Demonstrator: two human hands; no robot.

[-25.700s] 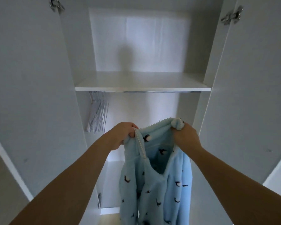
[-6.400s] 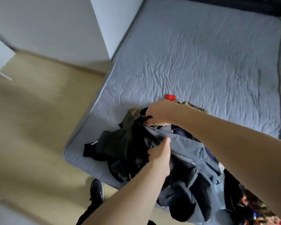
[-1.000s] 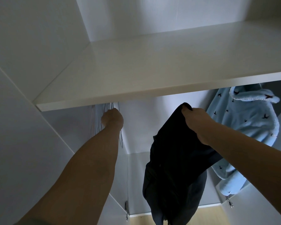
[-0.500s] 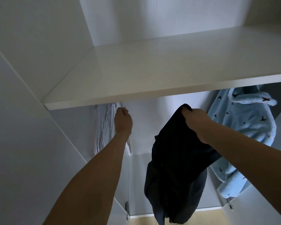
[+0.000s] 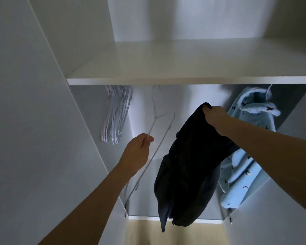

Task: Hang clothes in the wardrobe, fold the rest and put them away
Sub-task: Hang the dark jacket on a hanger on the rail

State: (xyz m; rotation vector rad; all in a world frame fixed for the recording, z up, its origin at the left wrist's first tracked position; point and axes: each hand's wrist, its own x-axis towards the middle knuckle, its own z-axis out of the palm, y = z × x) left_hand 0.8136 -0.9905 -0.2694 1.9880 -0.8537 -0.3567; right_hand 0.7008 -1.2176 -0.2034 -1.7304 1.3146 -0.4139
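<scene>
Left hand [image 5: 137, 149], half a second ago up at the bunch of hangers [image 5: 116, 112], now lower, pinching one wire hanger [image 5: 159, 138] drawn clear of it. Right hand [image 5: 215, 119] grips the dark garment [image 5: 187, 170], hanging mid-wardrobe. Blue fleece [image 5: 251, 138] hangs right. White shelf [image 5: 184, 68] above; wood floor [image 5: 175, 234] below.

A strip of pale wooden floor [image 5: 175, 232] shows below the cabinet.
</scene>
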